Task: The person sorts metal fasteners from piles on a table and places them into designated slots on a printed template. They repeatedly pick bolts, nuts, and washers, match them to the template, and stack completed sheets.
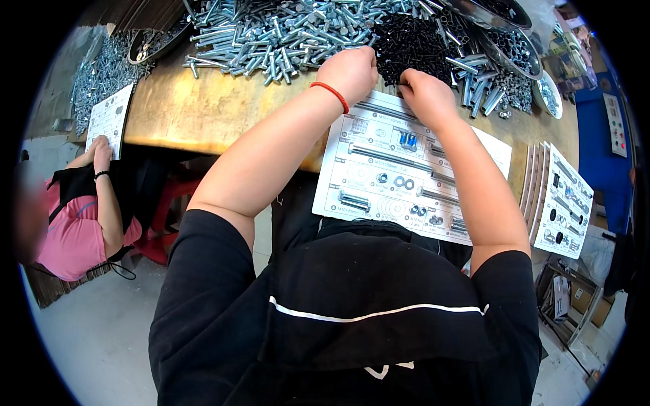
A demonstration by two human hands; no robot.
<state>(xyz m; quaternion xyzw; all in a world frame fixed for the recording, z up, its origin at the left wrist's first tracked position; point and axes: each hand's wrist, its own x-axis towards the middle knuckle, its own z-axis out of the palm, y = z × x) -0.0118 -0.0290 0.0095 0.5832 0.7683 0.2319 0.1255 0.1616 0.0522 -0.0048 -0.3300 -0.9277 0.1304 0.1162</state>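
Note:
My left hand, with a red cord at its wrist, reaches to the left edge of a heap of small black screws. Its fingers are closed, and whatever they may hold is hidden. By the near edge of the same heap, my right hand is bent in a pinch; a dark bit shows at its fingertips, too small to name. Below both hands a white card printed with pictures of bolts, nuts and washers lies over the table's front edge. Real hardware seems fixed on it, including blue-marked pieces.
Silver bolts are heaped on the wooden table. Metal tubes and metal bowls with hardware stand at right. More cards are stacked at the right edge. A person in pink holds another card at left.

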